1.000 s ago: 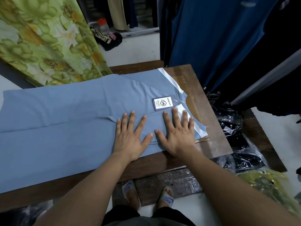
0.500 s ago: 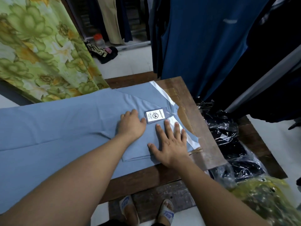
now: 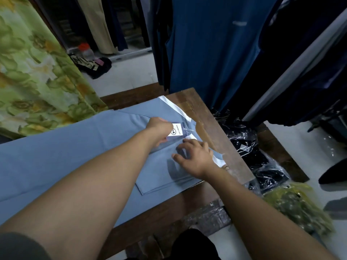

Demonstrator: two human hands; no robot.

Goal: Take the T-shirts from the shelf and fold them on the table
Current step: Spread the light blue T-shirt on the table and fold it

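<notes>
A light blue T-shirt [image 3: 75, 156] with white trim lies spread across the wooden table [image 3: 223, 139], its sides folded inward. A white paper tag [image 3: 176, 130] hangs by a string at the collar. My left hand [image 3: 159, 128] reaches over the shirt and pinches the tag near the neckline. Just below the collar my right hand [image 3: 195, 158] lies on the shirt, fingers bent, touching the cloth.
Dark blue garments [image 3: 206, 44] hang behind the table's right end. Plastic-wrapped black clothes [image 3: 249, 147] and a yellow-green bag [image 3: 298, 205] lie on the floor to the right. A green floral cloth [image 3: 37, 72] hangs at the left. A red-capped jar [image 3: 85, 51] stands on the far floor.
My left hand moved up from the flat shirt to the collar and took hold of the tag. The right hand slid toward the collar and its fingers curled. The view tilted up.
</notes>
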